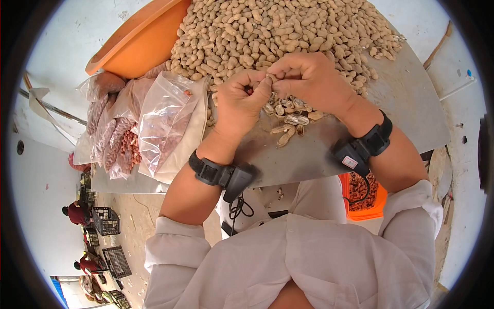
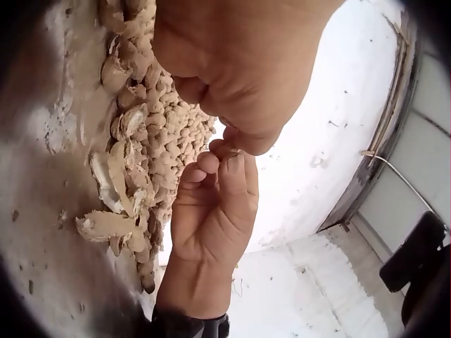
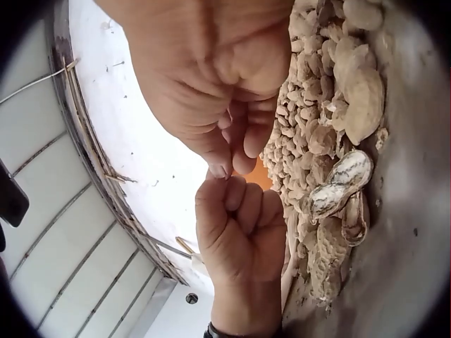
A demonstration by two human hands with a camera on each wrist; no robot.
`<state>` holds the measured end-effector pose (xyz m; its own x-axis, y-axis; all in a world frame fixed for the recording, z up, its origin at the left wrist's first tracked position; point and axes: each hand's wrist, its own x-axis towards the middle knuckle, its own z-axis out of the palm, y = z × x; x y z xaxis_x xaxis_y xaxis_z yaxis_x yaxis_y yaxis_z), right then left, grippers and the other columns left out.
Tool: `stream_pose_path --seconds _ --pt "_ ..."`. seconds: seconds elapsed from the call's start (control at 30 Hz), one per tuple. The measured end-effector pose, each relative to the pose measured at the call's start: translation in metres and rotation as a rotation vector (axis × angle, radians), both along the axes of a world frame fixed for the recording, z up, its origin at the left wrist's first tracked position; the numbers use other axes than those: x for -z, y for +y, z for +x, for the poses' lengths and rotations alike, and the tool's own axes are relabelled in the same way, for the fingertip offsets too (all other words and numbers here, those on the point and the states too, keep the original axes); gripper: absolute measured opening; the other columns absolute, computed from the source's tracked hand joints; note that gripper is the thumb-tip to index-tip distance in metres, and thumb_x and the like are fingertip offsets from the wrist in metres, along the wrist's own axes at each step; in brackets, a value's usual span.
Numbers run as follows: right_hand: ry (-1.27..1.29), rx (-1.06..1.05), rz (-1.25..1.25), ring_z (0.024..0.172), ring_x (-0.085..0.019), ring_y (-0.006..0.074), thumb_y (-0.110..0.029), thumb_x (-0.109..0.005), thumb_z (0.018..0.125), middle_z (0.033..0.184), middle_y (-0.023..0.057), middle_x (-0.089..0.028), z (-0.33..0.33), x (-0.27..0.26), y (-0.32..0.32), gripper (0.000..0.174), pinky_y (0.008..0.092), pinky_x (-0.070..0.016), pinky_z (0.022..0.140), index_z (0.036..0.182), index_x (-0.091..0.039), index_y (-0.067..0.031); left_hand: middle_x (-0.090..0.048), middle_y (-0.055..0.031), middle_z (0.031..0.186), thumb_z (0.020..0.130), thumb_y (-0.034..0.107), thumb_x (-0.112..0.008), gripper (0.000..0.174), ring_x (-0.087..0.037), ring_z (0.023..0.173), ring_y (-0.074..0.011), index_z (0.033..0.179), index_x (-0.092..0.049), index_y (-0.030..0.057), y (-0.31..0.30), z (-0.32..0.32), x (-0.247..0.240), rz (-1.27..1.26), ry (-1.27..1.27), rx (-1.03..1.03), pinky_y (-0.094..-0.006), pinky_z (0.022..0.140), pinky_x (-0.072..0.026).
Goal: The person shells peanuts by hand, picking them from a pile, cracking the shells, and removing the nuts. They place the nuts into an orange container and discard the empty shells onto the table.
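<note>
Fingertips of my left hand (image 1: 242, 98) and right hand (image 1: 314, 82) meet in front of a large heap of peanuts (image 1: 288, 31). Between them they pinch a small pale peanut (image 1: 270, 76), mostly hidden by the fingers. A reddish bit shows inside the curled fingers of the left hand. In the left wrist view the thumb and forefinger of the right hand (image 2: 211, 218) press against the left fingertips. Split empty shells (image 1: 296, 119) lie on the metal table just below the hands, seen close up as a whitish open shell (image 3: 342, 184) in the right wrist view.
An orange basin (image 1: 139, 41) leans at the back left. Clear bags of reddish kernels (image 1: 164, 123) lie on the table's left side. An orange container (image 1: 378, 208) of reddish kernels stands below the front edge. Black crates (image 1: 106, 221) and people are far left.
</note>
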<state>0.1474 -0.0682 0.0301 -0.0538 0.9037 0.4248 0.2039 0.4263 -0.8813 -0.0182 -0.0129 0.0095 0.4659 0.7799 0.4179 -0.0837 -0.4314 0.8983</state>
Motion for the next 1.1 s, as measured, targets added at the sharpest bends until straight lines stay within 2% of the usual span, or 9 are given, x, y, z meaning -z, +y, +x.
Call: stream_pose_path --seconds 0.07,0.17,0.27,0.47,0.57,0.67,0.77,0.97,1.1 --pt "-0.028 0.038 0.011 0.063 -0.06 0.0103 -0.006 -0.064 0.073 0.073 0.0088 -0.064 -0.003 0.001 -0.001 0.017 0.0227 -0.0492 0.061 0.087 -0.064 0.0031 -0.054 0.005 0.064 0.084 0.008 -0.062 0.007 -0.043 0.056 -0.0013 0.083 -0.062 0.0006 -0.001 0.001 0.0 -0.031 -0.054 0.019 -0.017 0.049 -0.0354" --pt "-0.105 0.022 -0.06 0.068 -0.059 0.008 0.003 -0.062 0.077 0.078 0.004 -0.062 -0.005 -0.006 -0.007 0.015 0.0222 -0.0498 0.063 0.091 -0.06 0.003 -0.054 0.0047 0.065 0.084 0.007 -0.061 0.007 -0.043 0.056 -0.0014 0.081 -0.061 0.0008 0.002 -0.001 0.004 -0.076 -0.078 0.058 -0.017 0.05 -0.0357" --pt "-0.09 0.032 0.082 0.059 -0.058 0.0104 -0.006 -0.063 0.073 0.069 0.0062 -0.062 -0.005 0.004 0.0 0.017 0.0235 -0.0482 0.058 0.089 -0.064 0.0009 -0.054 0.0047 0.066 0.084 0.006 -0.06 0.006 -0.044 0.057 -0.0013 0.081 -0.061 0.0009 0.001 -0.001 0.003 -0.096 -0.135 0.093 -0.017 0.05 -0.0355" --pt "-0.054 0.004 0.118 0.062 -0.058 0.01 -0.003 -0.063 0.075 0.069 0.0033 -0.059 -0.006 0.008 0.003 0.022 0.0222 -0.0475 0.056 0.097 -0.063 0.0004 -0.055 0.0037 0.067 0.084 0.006 -0.06 0.006 -0.045 0.057 -0.0015 0.082 -0.062 0.0003 0.002 0.001 0.003 -0.161 -0.156 0.074 -0.0165 0.05 -0.0357" --pt "0.206 -0.009 0.003 0.063 -0.058 0.0095 -0.003 -0.063 0.076 0.073 0.0036 -0.059 -0.01 0.009 0.002 0.02 0.0217 -0.0483 0.057 0.095 -0.06 0.0018 -0.057 0.0022 0.068 0.085 0.006 -0.059 0.008 -0.045 0.056 -0.0018 0.084 -0.062 -0.0003 0.002 0.003 0.003 -0.217 -0.213 0.087 -0.0166 0.049 -0.0356" --pt "0.222 -0.014 -0.034 0.064 -0.059 0.0101 -0.003 -0.063 0.077 0.075 0.0044 -0.059 -0.006 0.004 0.002 0.016 0.022 -0.0495 0.058 0.091 -0.057 0.0018 -0.058 0.0003 0.068 0.085 0.007 -0.059 0.009 -0.046 0.054 -0.0028 0.085 -0.062 -0.0009 0.003 0.0 0.004 -0.273 -0.271 0.088 -0.0172 0.047 -0.0358" --pt "0.288 -0.083 -0.032 0.07 -0.06 0.0105 -0.002 -0.064 0.075 0.077 0.0042 -0.06 -0.004 0.004 0.003 0.018 0.0226 -0.0499 0.062 0.09 -0.055 0.0003 -0.047 0.0021 0.061 0.089 0.009 -0.053 0.011 -0.035 0.048 -0.0051 0.086 -0.06 0.0002 0.0 0.005 0.0 -0.327 -0.329 0.092 -0.0199 0.045 -0.0293" --pt "0.277 -0.081 0.007 0.081 -0.059 0.0099 0.0 -0.065 0.075 0.086 0.0041 -0.06 -0.002 0.005 0.007 0.023 0.0231 -0.0495 0.071 0.096 -0.054 -0.0004 -0.048 0.0025 0.065 0.09 0.012 -0.053 0.014 -0.036 0.052 -0.0047 0.092 -0.059 0.0001 0.001 0.007 -0.002 -0.481 -0.388 0.223 -0.0187 0.047 -0.0287" --pt "0.313 -0.046 0.117 0.079 -0.059 0.0097 0.001 -0.063 0.076 0.086 0.0043 -0.06 -0.002 0.01 0.01 0.024 0.0232 -0.0496 0.071 0.098 -0.054 -0.0001 -0.049 0.0024 0.067 0.091 0.014 -0.052 0.015 -0.033 0.05 -0.0044 0.092 -0.059 0.0008 0.0 0.009 -0.003 -0.521 -0.412 0.253 -0.0184 0.047 -0.0283"
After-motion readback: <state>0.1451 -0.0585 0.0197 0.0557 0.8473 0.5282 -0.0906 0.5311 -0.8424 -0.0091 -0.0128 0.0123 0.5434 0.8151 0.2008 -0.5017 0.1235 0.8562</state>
